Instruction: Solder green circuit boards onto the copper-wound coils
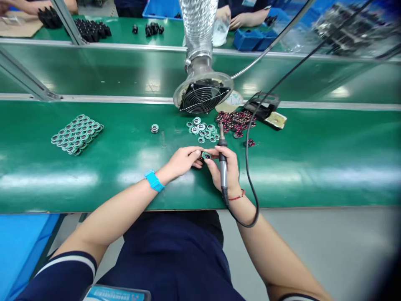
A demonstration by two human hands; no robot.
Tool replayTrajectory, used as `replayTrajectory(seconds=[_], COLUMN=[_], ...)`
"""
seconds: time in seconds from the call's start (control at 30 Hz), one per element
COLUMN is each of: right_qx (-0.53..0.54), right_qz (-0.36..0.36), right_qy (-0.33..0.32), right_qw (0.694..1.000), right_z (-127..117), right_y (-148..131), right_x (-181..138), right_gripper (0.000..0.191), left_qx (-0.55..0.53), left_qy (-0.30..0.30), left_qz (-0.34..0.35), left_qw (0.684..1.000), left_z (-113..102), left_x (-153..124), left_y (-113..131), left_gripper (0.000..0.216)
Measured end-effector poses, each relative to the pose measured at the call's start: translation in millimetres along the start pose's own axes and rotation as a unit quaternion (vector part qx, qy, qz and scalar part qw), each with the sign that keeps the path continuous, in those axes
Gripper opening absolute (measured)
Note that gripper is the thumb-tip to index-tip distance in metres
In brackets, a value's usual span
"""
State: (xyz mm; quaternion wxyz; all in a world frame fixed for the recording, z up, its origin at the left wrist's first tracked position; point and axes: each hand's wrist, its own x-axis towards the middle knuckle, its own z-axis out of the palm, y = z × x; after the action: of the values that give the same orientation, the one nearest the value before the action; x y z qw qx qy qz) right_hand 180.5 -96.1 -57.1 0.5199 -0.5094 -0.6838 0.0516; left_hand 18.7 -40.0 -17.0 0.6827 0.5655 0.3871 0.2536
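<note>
My left hand [184,160] pinches a small round green circuit board [206,155] with a dark centre, close to the front of the bench. My right hand [230,169] grips a soldering iron [223,169], its tip pointing away from me. The thumb and a finger of that hand also touch the circuit board's right edge. Beyond my hands lies a loose group of similar round boards [202,128]. Beside it is a heap of red-and-black round parts [234,121]. Fingers partly cover the underside of the held board.
A fume extractor hood [203,94] hangs over the bench [125,175]. Stacked round boards [77,134] lie at left, one single board [154,128] nearer the middle. A soldering iron stand [263,106] with sponge [276,120] sits at right. The iron's cable [247,154] loops over my right forearm. Co-workers' hands show across the bench.
</note>
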Motion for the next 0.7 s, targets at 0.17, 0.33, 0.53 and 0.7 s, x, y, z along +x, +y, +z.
replayTrajectory(seconds=[0.17,0.33,0.53,0.7], right_qx=[-0.008,-0.045,-0.102,-0.123], right_qz=[-0.019,-0.061,-0.079,-0.100], right_qy=[0.019,0.007,-0.032,-0.084], right_qw=[1.000,0.997,0.991,0.984], right_z=[-1.2,0.0,-0.7,-4.0], right_y=[0.1,-5.1,-12.7,-17.3], right_x=[0.9,3.6,8.0,8.9], right_gripper=[0.042,0.040,0.031,0.031], left_qx=[-0.063,-0.074,-0.075,0.001], left_qy=[-0.026,-0.012,0.004,0.023], left_qz=[0.000,0.025,0.012,-0.002], left_qw=[0.998,0.997,0.997,1.000], left_z=[-2.0,0.7,6.4,3.9], left_x=[0.3,0.5,-0.6,-4.7], left_y=[5.5,3.3,1.0,8.2], left_gripper=[0.025,0.029,0.032,0.016])
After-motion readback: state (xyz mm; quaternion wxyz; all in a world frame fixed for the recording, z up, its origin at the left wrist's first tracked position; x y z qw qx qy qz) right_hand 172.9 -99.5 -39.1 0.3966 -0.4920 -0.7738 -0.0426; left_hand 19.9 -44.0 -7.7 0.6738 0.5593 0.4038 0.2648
